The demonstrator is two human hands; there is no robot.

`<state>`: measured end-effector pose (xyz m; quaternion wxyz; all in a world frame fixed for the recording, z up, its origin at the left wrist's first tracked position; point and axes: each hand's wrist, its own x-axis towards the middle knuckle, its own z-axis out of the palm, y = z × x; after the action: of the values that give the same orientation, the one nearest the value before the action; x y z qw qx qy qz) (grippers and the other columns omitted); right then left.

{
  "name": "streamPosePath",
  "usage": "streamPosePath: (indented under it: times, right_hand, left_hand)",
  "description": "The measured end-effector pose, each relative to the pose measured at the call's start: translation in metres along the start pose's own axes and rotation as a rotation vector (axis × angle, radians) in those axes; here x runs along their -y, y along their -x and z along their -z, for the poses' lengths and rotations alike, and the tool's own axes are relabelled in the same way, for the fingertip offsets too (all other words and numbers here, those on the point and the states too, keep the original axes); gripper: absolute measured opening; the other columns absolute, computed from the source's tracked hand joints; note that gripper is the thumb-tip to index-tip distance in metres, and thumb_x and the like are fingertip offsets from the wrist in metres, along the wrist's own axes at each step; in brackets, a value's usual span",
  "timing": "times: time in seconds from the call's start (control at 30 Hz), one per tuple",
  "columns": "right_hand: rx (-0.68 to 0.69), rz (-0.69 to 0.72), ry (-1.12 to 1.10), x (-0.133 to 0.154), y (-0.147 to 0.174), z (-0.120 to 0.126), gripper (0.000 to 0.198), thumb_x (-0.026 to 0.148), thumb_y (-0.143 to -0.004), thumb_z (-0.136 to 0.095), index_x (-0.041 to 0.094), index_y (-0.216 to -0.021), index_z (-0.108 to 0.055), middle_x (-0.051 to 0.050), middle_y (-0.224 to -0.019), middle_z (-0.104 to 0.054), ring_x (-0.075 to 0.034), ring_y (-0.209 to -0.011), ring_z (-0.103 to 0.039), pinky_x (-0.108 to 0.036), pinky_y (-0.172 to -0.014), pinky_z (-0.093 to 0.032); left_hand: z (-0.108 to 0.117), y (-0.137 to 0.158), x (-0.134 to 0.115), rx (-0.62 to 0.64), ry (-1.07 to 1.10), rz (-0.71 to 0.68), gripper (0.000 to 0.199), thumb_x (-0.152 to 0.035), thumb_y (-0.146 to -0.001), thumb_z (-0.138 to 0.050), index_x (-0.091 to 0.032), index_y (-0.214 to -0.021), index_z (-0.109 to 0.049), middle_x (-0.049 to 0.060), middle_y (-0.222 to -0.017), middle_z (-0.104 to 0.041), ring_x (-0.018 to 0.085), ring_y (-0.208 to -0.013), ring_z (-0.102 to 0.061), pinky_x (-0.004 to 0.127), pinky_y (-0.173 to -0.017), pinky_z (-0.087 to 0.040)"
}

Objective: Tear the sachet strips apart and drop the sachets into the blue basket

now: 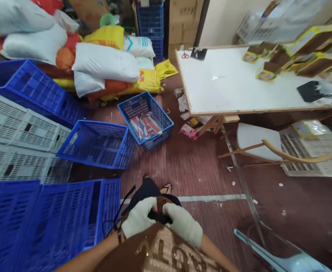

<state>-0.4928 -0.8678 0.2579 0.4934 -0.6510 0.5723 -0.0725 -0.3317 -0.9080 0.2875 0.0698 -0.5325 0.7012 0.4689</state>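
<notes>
Both hands wear white knitted gloves and meet low in front of the body. My left hand (139, 218) is closed, its fingers curled inward at the waist. My right hand (183, 223) faces it, also closed, with the fingertips close to those of the left. A small brown piece (162, 203) shows between the fingers, and a dark gap lies below it. What exactly the fingers grip is hidden. Just behind the hands is the brown shirt (160, 249) with gold lettering. Dark trousers (150, 190) and a sandalled foot (166, 188) show beyond them.
A blue crate (166, 126) with striped plastic packaging stands ahead, beside another blue crate (92, 158). Stacked crates (36, 132) line the left. White and yellow sacks (106, 62) are piled behind. At right are a white table (219, 87) with boxes, and a chair (258, 141).
</notes>
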Motion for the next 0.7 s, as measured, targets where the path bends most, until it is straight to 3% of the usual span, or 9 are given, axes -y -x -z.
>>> streamPosePath:
  times: [0.13,0.2,0.37,0.57,0.7]
  right_hand:
    - [-0.064,-0.128,-0.163,-0.016,-0.005,0.051,0.007,0.018,-0.074,-0.051,0.016,-0.076,-0.057,-0.001,-0.076,-0.061,-0.011,-0.073,-0.052,-0.021,-0.065,-0.035]
    - [-0.120,-0.228,-0.224,-0.022,-0.008,0.074,0.009,0.017,-0.072,-0.046,0.017,-0.077,-0.054,0.000,-0.073,-0.058,-0.011,-0.070,-0.050,-0.020,-0.063,-0.034]
    - [-0.263,-0.453,-0.354,-0.047,-0.034,0.127,0.008,0.019,-0.067,-0.042,0.020,-0.074,-0.047,0.002,-0.070,-0.053,-0.012,-0.069,-0.047,-0.020,-0.061,-0.033]
    - [-0.426,-0.450,-0.386,-0.081,-0.077,0.199,0.011,0.016,-0.062,-0.039,0.019,-0.069,-0.047,0.001,-0.070,-0.053,-0.013,-0.070,-0.047,-0.022,-0.064,-0.035]
    - [-0.546,-0.448,-0.523,-0.099,-0.091,0.228,0.010,0.017,-0.061,-0.040,0.019,-0.068,-0.047,0.001,-0.069,-0.052,-0.013,-0.068,-0.047,-0.022,-0.062,-0.036]
  left_hand:
    - [0.024,-0.038,-0.014,0.145,-0.088,0.005,0.011,-0.028,-0.070,-0.059,-0.017,-0.073,-0.056,-0.003,-0.069,-0.055,0.011,-0.065,-0.046,0.022,-0.061,-0.035]
    - [0.040,-0.058,-0.027,0.197,-0.028,-0.028,0.015,-0.032,-0.072,-0.057,-0.018,-0.076,-0.058,-0.003,-0.070,-0.057,0.012,-0.066,-0.046,0.022,-0.062,-0.036]
    - [0.069,-0.119,-0.072,0.139,0.226,-0.203,0.028,-0.029,-0.070,-0.062,-0.020,-0.097,-0.060,0.000,-0.091,-0.063,0.014,-0.079,-0.052,0.023,-0.073,-0.041]
    - [0.092,-0.220,-0.119,0.120,0.149,-0.270,0.022,-0.031,-0.067,-0.063,-0.019,-0.086,-0.060,-0.003,-0.075,-0.059,0.011,-0.067,-0.047,0.021,-0.063,-0.038]
    - [0.114,-0.270,-0.149,0.241,0.056,-0.236,0.026,-0.035,-0.065,-0.064,-0.017,-0.083,-0.058,-0.004,-0.072,-0.057,0.010,-0.064,-0.044,0.021,-0.059,-0.033]
